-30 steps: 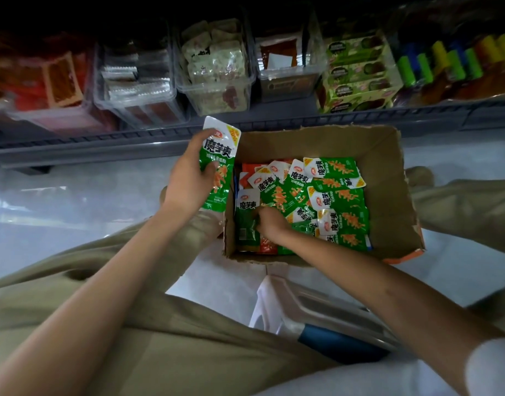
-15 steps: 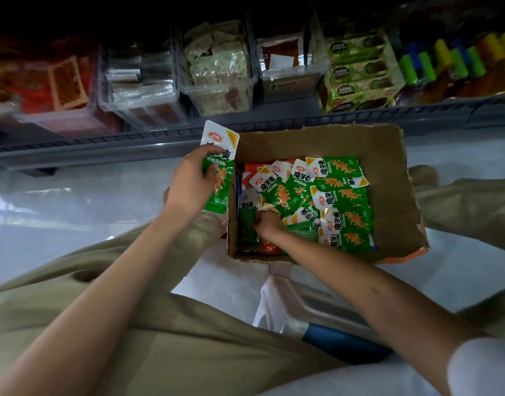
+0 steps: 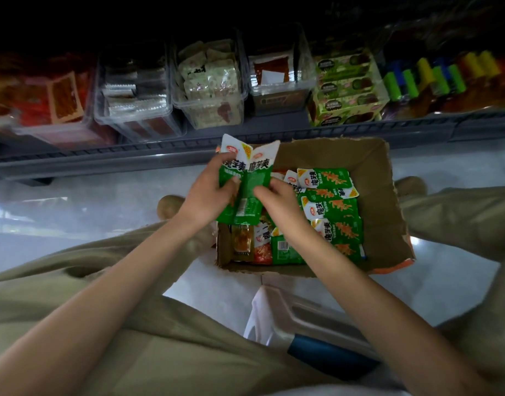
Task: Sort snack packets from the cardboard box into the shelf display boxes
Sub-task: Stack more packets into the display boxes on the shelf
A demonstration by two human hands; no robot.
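Head view showed the left hand gripping green packets above the cardboard box at its left edge, while the right hand pinched another against them. Probably this gathered a bunch for the shelf display boxes.

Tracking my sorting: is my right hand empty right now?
No, the right hand pinches a green packet beside the one that the left hand grips, over the cardboard box's left edge.
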